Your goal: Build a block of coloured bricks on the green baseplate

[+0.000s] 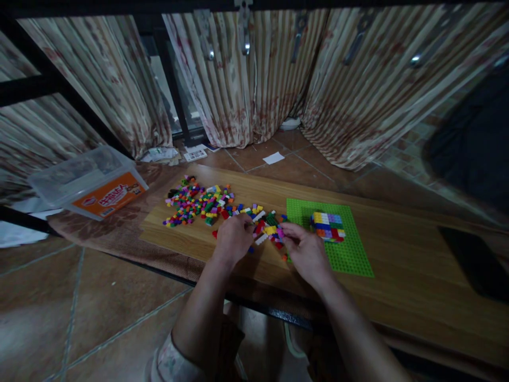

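At frame centre, the right hand (308,249) pinches a pink brick (280,233); the left hand (234,239) curls over the bricks (214,201), grip unclear. Light fingertips would part them best.

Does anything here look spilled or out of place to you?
Perhaps one thing: a white sheet of paper lies alone on the brown tiles, away from the other papers by the curtain, as if dropped. The loose toy bricks look messy, but they lie on the wooden board.
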`<state>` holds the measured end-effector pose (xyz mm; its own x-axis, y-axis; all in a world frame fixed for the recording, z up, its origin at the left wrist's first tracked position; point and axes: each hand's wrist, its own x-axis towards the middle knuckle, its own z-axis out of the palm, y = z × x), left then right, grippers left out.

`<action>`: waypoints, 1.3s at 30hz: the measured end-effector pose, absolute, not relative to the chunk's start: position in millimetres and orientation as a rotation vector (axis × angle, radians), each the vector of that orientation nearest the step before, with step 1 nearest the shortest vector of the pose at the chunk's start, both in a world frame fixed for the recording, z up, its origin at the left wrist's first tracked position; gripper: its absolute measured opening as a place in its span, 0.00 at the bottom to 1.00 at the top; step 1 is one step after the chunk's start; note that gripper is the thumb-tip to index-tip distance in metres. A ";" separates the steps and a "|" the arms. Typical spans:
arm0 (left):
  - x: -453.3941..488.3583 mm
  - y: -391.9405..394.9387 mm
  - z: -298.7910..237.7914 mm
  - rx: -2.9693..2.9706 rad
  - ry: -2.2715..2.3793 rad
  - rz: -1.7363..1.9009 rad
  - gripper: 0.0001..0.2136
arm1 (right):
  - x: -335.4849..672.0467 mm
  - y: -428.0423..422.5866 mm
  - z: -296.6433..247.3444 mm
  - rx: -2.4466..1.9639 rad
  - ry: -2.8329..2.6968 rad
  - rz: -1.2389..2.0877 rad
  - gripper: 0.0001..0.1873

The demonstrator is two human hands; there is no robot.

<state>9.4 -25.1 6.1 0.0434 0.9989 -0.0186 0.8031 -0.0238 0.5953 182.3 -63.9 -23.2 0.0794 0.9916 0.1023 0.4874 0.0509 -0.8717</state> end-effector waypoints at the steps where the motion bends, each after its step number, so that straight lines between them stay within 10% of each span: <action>1: 9.4 -24.9 6.5 1.874 1.801 0.589 0.10 | 182.7 -63.6 -23.6 -1.545 -1.512 0.789 0.16; 39: 17.6 -18.0 6.5 1.850 1.657 0.797 0.11 | 184.9 -74.5 -15.1 -1.609 -1.725 0.657 0.04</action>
<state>17.6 -18.0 6.5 0.0750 0.9939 0.0804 0.6833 -0.1099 0.7218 184.9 -74.5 -15.1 -0.0052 0.9905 0.1376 0.6476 0.1082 -0.7543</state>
